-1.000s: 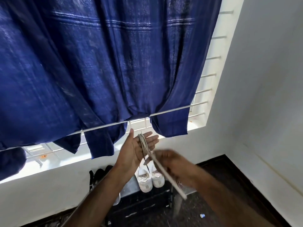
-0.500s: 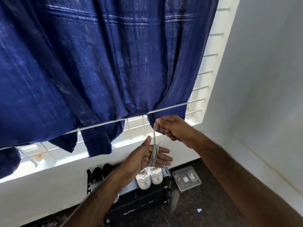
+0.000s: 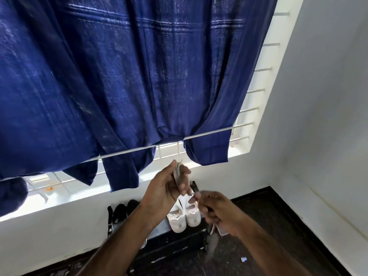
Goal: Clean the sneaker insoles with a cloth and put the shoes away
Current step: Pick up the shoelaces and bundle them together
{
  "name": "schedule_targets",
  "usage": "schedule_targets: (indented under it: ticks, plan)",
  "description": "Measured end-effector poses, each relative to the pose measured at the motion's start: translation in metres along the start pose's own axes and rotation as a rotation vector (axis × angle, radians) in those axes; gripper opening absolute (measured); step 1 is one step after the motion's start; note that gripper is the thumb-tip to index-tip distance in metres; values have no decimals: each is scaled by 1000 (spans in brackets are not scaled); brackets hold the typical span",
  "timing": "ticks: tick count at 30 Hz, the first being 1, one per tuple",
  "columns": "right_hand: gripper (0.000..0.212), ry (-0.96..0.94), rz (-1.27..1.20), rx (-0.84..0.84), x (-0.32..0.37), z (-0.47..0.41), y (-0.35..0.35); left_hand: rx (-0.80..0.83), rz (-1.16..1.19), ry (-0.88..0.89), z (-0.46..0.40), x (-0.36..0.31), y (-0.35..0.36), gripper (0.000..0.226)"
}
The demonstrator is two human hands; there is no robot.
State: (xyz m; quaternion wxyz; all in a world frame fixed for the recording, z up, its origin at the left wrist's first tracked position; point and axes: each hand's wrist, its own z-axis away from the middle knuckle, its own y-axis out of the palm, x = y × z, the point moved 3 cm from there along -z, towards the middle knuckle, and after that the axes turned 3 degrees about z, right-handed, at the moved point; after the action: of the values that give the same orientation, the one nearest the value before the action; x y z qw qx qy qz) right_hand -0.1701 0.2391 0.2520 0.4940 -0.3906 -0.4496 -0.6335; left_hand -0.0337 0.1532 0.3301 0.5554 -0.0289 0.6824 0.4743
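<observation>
A pair of white sneakers [image 3: 184, 218] stands side by side on top of a low black shoe rack [image 3: 175, 244] under the window. In front of them my left hand [image 3: 165, 188] holds a bundle of pale grey shoelace [image 3: 177, 169] wound over its fingers, thumb against it. My right hand [image 3: 217, 211] is lower and to the right, its fingertips pinching the free end of the lace near the left hand. No cloth or insole shows.
A dark blue curtain [image 3: 129, 76] hangs over a barred window [image 3: 253, 108] and a white rod. Dark shoes [image 3: 119, 212] sit left of the sneakers. White walls meet at the right; the floor [image 3: 268, 236] is dark.
My right hand dropped from above the left hand to below and right of it, carrying the lace end. The left hand's fingers have closed round the wound lace.
</observation>
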Motion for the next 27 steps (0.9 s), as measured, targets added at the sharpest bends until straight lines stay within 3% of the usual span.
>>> schedule_targets:
  ticks: [2,7,9,12,16,18,21,23,27]
  plan:
    - [23,-87,165,-92,29,-3,-15,49,-69,-57,2,6,-1,49]
    - [23,-301,854,-275,109,-10,-16,127,-343,-178,1,23,-10,70]
    - [24,-374,978,-294,121,-12,-2,152,-366,-210,-1,28,-10,75]
    - [20,-410,922,-288,108,-8,22,138,-354,-175,-1,33,-10,75]
    - [29,-415,504,-274,88,14,39,98,-358,-161,2,35,-25,84]
    - [30,-503,581,-335,81,25,42,103,-336,-163,0,34,-34,90]
    - [29,-637,1134,-388,60,36,50,15,-247,-136,-1,31,-37,72]
    - [33,-628,1378,-356,43,41,58,-25,-173,-142,-2,31,-32,53]
    - [38,-538,1298,-321,10,48,66,-7,-103,-99,-4,35,-21,29]
